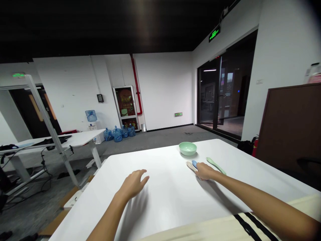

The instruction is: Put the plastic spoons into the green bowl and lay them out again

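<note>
The right hand (205, 171) sits curled at the spoons, fingers down over a small blue plastic spoon (194, 164) and a beige plastic spoon (190, 165), touching both; whether it is actually gripping either one can't be told. The left hand (132, 184) is open, fingers spread, slightly blurred, over the bare tabletop and holding nothing. A long pale-green plastic spoon (215, 164) lies just beside the right hand, on its far side. A round mint-green bowl (187, 148) stands near the spoons, further along a white rectangular table (170, 204). Cream cloth with black stripes (215, 232) shows at the near edge. Beyond the table: a dark brown panel (288, 127) and a red fire extinguisher (254, 147) to the right, a white desk (57, 141) to the left, blue water jugs (116, 134) on the grey floor by the far wall, and a glass door (220, 93) at right.
</note>
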Available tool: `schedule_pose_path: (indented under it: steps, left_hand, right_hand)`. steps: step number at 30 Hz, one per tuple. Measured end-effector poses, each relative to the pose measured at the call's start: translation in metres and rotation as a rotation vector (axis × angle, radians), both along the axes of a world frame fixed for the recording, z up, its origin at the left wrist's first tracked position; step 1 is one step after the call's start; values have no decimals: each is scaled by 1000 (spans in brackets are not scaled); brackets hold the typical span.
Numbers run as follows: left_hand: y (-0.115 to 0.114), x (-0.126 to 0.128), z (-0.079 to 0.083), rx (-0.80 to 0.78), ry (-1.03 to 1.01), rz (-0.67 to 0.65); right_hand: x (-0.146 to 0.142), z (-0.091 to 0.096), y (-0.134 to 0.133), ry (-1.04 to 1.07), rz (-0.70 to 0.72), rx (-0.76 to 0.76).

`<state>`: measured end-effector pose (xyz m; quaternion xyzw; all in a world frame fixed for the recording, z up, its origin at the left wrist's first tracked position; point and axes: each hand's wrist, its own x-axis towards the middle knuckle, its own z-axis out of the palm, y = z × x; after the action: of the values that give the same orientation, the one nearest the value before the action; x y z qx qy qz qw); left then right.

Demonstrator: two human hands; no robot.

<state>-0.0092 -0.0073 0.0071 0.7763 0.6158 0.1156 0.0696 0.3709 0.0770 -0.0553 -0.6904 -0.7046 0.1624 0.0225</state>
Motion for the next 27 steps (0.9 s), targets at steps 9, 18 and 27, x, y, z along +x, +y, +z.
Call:
schedule_pose_path:
  steps: [9, 18, 27]
  left_hand:
    - [-1, 0, 2, -10, 2, 1]
    - [-1, 0, 1, -10, 5, -2]
    - [0, 0, 0, -9, 5, 6]
  right_hand:
    - [1, -5, 3, -73, -2, 44]
    - [4, -9, 7, -107, 9, 70]
    - [16, -12, 18, -172, -57, 192]
